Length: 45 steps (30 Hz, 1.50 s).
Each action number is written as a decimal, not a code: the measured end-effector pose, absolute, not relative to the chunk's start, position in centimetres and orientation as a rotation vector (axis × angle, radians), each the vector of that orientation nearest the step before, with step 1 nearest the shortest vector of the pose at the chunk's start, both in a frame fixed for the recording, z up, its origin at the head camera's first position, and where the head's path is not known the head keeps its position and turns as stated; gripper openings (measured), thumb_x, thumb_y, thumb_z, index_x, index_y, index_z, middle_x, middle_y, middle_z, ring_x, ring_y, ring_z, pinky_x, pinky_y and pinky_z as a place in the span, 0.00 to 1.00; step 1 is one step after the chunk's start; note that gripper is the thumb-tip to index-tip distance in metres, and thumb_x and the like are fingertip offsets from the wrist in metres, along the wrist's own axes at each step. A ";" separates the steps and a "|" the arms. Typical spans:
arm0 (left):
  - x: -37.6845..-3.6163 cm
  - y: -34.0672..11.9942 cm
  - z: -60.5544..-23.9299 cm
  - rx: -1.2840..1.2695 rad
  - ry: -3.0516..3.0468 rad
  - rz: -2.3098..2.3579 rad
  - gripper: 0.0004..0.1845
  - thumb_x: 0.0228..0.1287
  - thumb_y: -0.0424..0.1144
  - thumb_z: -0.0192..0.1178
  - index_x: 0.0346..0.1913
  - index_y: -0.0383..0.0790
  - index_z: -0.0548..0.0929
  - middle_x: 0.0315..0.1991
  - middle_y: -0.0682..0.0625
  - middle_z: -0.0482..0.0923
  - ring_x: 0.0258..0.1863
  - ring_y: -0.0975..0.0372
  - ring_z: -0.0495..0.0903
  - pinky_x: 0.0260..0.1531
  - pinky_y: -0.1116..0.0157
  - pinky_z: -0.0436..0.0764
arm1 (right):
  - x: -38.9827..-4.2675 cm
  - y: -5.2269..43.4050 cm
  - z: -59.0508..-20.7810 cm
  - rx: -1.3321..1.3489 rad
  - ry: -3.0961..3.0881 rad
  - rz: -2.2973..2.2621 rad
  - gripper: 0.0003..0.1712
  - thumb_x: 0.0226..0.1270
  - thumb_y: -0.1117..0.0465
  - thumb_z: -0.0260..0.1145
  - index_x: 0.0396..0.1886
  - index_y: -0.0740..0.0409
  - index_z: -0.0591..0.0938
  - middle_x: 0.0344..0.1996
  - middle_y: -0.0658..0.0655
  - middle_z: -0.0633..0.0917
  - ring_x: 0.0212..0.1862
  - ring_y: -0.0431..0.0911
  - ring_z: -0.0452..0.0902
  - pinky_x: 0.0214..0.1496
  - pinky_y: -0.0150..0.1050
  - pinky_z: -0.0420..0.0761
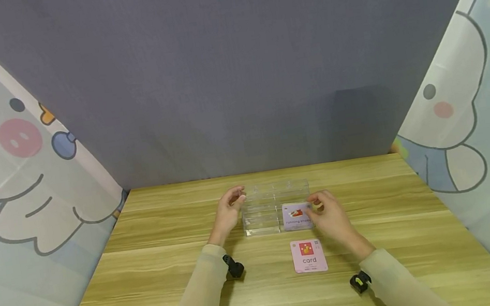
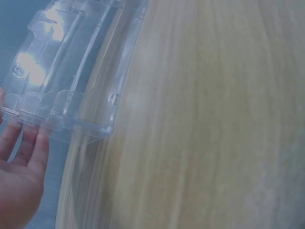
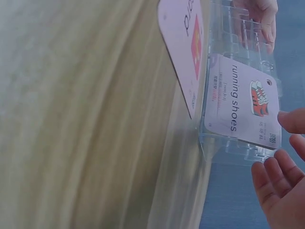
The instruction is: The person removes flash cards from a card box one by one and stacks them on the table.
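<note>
A clear plastic tiered rack (image 1: 261,219) stands on the table with its compartments facing the person. My left hand (image 1: 229,208) holds the rack's upper left edge, thumb in front. In the left wrist view, the fingertips of the left hand (image 2: 21,176) meet the rack's end (image 2: 90,131). A lilac "running shoes" card (image 1: 296,217) sits in the rack's lower right compartment, leaning back. My right hand (image 1: 331,216) is at that card's right edge, fingers spread and loosely bent. In the right wrist view its thumb (image 3: 291,120) is at the card's edge.
A pink "card" picture card (image 1: 310,264) lies flat on the wooden table (image 1: 144,303), in front of the rack. A grey partition (image 1: 233,71) stands behind the table, with cartoon-printed curtains on both sides. Each wrist wears a small black camera (image 1: 234,267).
</note>
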<state>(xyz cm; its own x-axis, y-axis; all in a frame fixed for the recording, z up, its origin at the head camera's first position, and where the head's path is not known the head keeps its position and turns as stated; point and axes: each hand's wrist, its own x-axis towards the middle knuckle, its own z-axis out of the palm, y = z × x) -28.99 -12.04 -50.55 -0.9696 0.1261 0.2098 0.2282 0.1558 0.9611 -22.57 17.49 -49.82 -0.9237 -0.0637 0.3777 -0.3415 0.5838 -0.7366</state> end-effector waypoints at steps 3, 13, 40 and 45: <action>-28.6 -12.0 -50.1 -0.359 -2.323 -1.957 0.17 0.77 0.30 0.56 0.64 0.28 0.76 0.55 0.32 0.78 0.55 0.45 0.78 0.56 0.52 0.78 | -22.7 17.5 -50.0 0.330 -2.519 1.251 0.16 0.58 0.71 0.75 0.46 0.66 0.83 0.44 0.59 0.81 0.47 0.53 0.76 0.48 0.50 0.81; -29.4 -12.0 -51.6 -0.322 -2.318 -1.950 0.19 0.76 0.35 0.58 0.65 0.31 0.76 0.53 0.42 0.80 0.53 0.53 0.79 0.55 0.55 0.79 | -22.8 17.4 -50.5 0.322 -2.558 1.187 0.18 0.57 0.71 0.77 0.47 0.65 0.83 0.44 0.58 0.81 0.47 0.53 0.76 0.49 0.49 0.81; -29.3 -11.9 -51.6 -0.344 -2.254 -1.973 0.18 0.75 0.31 0.58 0.64 0.27 0.76 0.54 0.34 0.79 0.54 0.46 0.78 0.53 0.56 0.78 | -23.2 17.2 -50.5 0.315 -2.586 1.091 0.14 0.61 0.69 0.75 0.46 0.63 0.83 0.44 0.58 0.80 0.47 0.53 0.76 0.49 0.50 0.80; -29.4 -11.9 -51.5 -0.320 -2.271 -1.978 0.18 0.75 0.32 0.58 0.63 0.28 0.77 0.53 0.38 0.80 0.53 0.50 0.78 0.54 0.56 0.78 | -23.2 17.3 -50.5 0.316 -2.582 1.079 0.14 0.61 0.69 0.75 0.46 0.63 0.83 0.43 0.58 0.81 0.47 0.53 0.76 0.47 0.49 0.80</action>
<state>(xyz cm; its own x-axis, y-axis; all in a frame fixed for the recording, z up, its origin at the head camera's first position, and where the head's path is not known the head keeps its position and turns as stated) -29.36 -11.86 -51.45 -0.9713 0.0842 0.2225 0.2320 0.1274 0.9643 -23.20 17.26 -50.46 -0.9231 -0.0779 0.3766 -0.3226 0.6898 -0.6481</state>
